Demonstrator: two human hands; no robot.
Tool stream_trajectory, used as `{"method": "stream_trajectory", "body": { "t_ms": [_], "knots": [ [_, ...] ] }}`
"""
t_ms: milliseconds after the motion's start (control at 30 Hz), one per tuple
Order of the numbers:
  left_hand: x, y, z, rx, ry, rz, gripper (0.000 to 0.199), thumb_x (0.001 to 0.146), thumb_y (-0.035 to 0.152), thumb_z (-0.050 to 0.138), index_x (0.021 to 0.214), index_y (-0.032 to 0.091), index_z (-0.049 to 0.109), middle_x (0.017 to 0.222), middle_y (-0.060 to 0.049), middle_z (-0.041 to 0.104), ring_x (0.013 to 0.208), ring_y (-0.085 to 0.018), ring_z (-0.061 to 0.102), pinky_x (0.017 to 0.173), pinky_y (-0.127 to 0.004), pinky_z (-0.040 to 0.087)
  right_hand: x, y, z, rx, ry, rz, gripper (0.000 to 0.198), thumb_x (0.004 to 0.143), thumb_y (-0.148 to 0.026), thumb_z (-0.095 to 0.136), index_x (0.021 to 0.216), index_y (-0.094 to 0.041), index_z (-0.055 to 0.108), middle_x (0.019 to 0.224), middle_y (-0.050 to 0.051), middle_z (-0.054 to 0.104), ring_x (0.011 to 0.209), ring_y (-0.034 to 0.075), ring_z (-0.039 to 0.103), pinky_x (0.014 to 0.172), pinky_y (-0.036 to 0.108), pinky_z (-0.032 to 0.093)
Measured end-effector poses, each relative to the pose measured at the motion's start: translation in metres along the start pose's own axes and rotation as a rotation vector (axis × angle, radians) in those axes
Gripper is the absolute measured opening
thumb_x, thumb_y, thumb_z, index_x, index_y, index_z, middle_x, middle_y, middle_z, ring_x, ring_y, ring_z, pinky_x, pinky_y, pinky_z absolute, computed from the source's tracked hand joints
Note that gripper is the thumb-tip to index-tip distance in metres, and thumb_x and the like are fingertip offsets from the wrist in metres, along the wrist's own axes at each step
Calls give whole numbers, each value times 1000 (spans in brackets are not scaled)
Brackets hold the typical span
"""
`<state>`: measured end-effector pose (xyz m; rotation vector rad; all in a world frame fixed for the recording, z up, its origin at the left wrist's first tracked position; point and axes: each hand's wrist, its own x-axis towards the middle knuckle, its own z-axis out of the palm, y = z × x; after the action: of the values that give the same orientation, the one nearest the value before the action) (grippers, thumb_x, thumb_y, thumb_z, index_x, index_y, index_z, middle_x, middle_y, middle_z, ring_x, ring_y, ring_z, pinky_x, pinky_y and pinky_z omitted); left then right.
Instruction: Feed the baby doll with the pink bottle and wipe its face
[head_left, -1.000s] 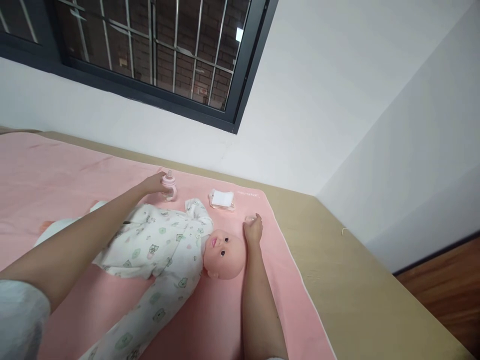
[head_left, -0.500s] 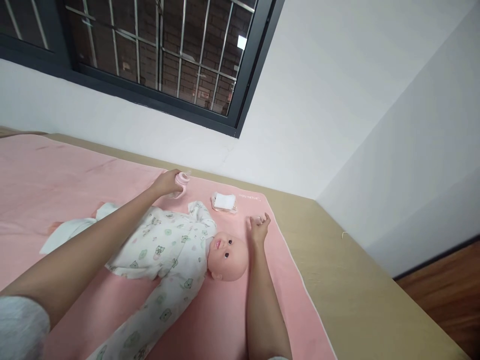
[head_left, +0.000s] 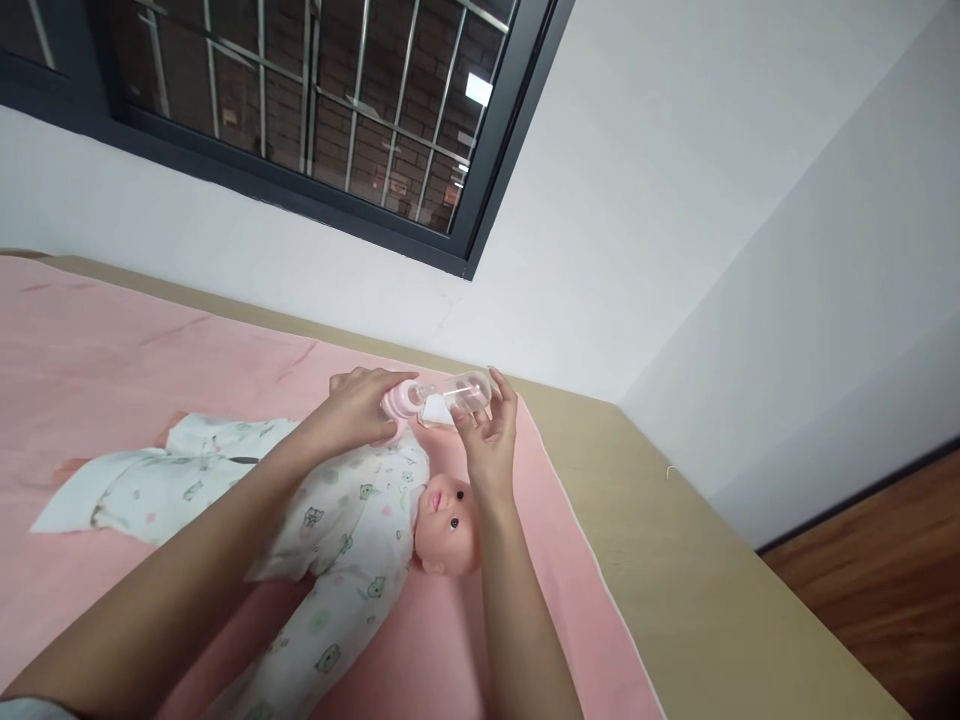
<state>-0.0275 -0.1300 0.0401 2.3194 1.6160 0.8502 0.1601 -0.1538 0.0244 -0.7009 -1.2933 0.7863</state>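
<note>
Facing the bottle [head_left: 403,399] is a clear, rounded cap [head_left: 470,391].

1 bare left hand [head_left: 356,412]; 1 bare right hand [head_left: 491,455] (2 altogether); 1 pink-collared clear bottle [head_left: 402,399]; 1 domed clear-plastic cap [head_left: 472,388]; 1 white-clothed doll [head_left: 375,500]; 1 white-topped packet [head_left: 435,411]; 1 pink mat [head_left: 112,345]

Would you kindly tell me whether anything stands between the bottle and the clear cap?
Nothing visible does: the bottle in the left hand points its nipple toward the clear cap in the right hand. The white packet shows behind them.
</note>
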Motion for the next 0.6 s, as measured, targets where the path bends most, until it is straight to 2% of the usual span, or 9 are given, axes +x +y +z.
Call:
{"method": "stream_trajectory", "body": {
  "t_ms": [100,167,233,400,500,600],
  "knots": [
    [-5,6,3,-5,-39,70,72,61,23,56,132,30,61,120,-7,68,117,-36,55,99,-48,37,-6,2,12,23,4,3,62,74,-37,78,126,-28,46,134,9,53,118,20,61,103,38,51],
    [-7,7,5,-22,-52,118,61,65,25,55,125,30,65,115,-6,69,114,-35,56,97,-48,38,-9,5,17,23,-30,15,59,73,-37,79,122,-27,49,130,8,57,116,19,62,102,37,52],
    [-9,8,6,-51,-60,141,60,67,25,54,125,30,64,113,-5,70,113,-34,57,97,-47,38,-10,7,19,13,-66,12,56,72,-37,80,119,-26,51,126,7,59,113,19,63,101,36,53],
    [-12,6,3,-218,-26,46,88,62,28,59,148,27,40,118,-6,68,114,-33,59,101,-43,41,-10,7,15,-60,-168,-9,53,78,-39,75,125,-28,55,133,7,57,118,20,59,101,37,53],
    [-13,3,-3,-333,-36,-18,97,60,32,65,152,30,33,121,-6,67,107,-32,64,89,-39,49,-10,6,8,-93,-289,-24,52,84,-36,66,134,-31,52,143,6,50,126,22,55,105,42,50],
    [-16,2,-8,-438,-107,-30,106,61,30,66,157,33,21,121,-3,68,89,-26,69,76,-34,53,-12,6,4,-171,-413,-30,65,82,-26,66,142,-36,44,152,3,41,136,23,47,111,46,46]
  ]
}}
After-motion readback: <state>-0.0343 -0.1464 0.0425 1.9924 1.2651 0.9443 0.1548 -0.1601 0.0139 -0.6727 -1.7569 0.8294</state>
